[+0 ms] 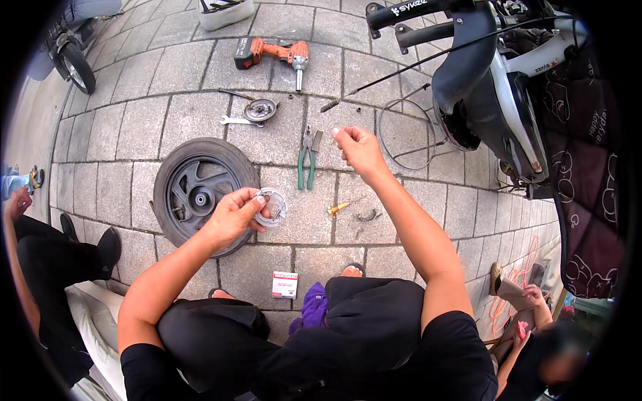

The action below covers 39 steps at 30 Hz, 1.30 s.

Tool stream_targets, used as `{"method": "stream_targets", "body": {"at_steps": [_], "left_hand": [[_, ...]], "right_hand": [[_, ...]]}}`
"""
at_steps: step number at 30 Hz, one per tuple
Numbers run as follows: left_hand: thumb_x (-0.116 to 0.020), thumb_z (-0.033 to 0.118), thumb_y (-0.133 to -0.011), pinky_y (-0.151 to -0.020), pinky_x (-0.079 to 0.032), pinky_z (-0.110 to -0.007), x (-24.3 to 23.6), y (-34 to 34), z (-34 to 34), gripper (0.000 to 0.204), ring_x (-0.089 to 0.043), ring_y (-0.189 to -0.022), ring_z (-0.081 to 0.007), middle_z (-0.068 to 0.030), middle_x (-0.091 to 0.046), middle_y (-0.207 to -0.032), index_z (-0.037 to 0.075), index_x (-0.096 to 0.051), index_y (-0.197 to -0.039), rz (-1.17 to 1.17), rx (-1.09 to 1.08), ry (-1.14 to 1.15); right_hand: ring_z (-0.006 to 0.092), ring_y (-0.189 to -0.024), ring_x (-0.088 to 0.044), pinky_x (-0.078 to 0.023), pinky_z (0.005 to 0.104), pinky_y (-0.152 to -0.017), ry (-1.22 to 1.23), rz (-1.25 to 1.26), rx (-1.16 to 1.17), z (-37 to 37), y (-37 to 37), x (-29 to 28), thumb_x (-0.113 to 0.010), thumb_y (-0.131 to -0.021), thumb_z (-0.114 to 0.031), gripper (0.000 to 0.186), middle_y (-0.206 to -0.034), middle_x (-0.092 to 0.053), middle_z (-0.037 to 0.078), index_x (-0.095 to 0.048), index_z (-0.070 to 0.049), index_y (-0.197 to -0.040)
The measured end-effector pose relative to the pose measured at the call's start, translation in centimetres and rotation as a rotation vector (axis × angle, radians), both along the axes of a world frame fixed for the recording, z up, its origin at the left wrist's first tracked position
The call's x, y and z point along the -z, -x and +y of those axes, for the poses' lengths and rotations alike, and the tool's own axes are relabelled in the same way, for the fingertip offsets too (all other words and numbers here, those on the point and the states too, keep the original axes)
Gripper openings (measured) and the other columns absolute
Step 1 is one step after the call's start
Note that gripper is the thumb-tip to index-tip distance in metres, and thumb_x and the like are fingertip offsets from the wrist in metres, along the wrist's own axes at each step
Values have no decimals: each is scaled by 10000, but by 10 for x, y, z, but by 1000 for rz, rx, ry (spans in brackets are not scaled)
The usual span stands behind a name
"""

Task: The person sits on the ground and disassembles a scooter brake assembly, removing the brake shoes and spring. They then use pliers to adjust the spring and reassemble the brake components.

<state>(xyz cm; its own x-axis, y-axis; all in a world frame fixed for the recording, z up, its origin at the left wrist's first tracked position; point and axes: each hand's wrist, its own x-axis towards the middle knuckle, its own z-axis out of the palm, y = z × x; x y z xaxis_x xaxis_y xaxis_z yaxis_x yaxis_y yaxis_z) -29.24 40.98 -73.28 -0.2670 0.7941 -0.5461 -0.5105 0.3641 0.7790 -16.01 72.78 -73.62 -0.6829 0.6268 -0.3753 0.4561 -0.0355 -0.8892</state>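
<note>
My left hand (235, 215) is closed on a pair of silver brake shoes (281, 212) that form a ring, gripped at the near side. Beside it lies a black spoked wheel with its tyre (168, 175), partly behind the hand. My right hand (361, 150) is raised to the right of the pliers, thumb and fingertips pinched together; whatever is between them is too small to make out. Green-handled pliers (301, 171) and a flat grey piece (317, 140) lie between my hands. Closer to me are a yellow-handled screwdriver (338, 208) and a small dark curved part (366, 216).
Farther off lie a brake plate (260, 109), a wrench (235, 121) and an orange impact wrench (275, 52). A scooter body (468, 60) with cables stands at right. A red-and-white box (285, 285) and purple cloth (313, 306) are by my feet. People sit on both sides.
</note>
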Motion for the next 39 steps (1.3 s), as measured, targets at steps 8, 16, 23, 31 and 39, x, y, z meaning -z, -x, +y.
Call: {"method": "stream_targets", "body": {"at_steps": [8,16,23,31,39], "left_hand": [[-590,272,-1109,-794,-500,-263,8,-19,3,238,-619,-876,-72,11,-675,-911,57,-649,-1193,60,273,25],[-594,303,-1100,-727,-517,-289,36,-42,-8,256,-622,-818,-80,4,-705,-887,60,-673,-1124,46,442,-17],[-595,314,-1097,-787,-554,-309,27,-36,-15,284,-657,-927,-107,-21,-724,-967,48,-663,-1169,13,400,37],[-639,298,-1078,-802,-570,-323,25,-26,-27,281,-657,-969,-114,-11,-703,-1021,59,-653,-1224,-149,66,98],[-666,269,-1065,-797,-551,-319,9,-8,-49,274,-651,-988,-119,-6,-669,-1055,84,-625,-1263,-297,-348,87]], "right_hand": [[104,-917,-637,-541,260,-697,-152,435,242,57,21,-32,-631,-1021,-110,389,-1133,-655,41,-587,-19,-1396],[129,-1037,-642,-550,294,-864,111,397,-88,8,17,-37,-701,-989,-215,508,-1259,-691,52,-602,-24,-1449],[213,-844,-720,-578,343,-666,-356,-538,-620,8,41,26,-736,-945,-407,520,-911,-753,155,-746,66,-1160],[219,-791,-693,-584,373,-607,85,-329,-90,-35,166,104,-692,-1014,-367,439,-959,-710,135,-663,41,-1176],[240,-742,-715,-618,356,-564,555,-64,298,-55,200,155,-677,-1022,-179,328,-1006,-710,175,-602,86,-1200]]}}
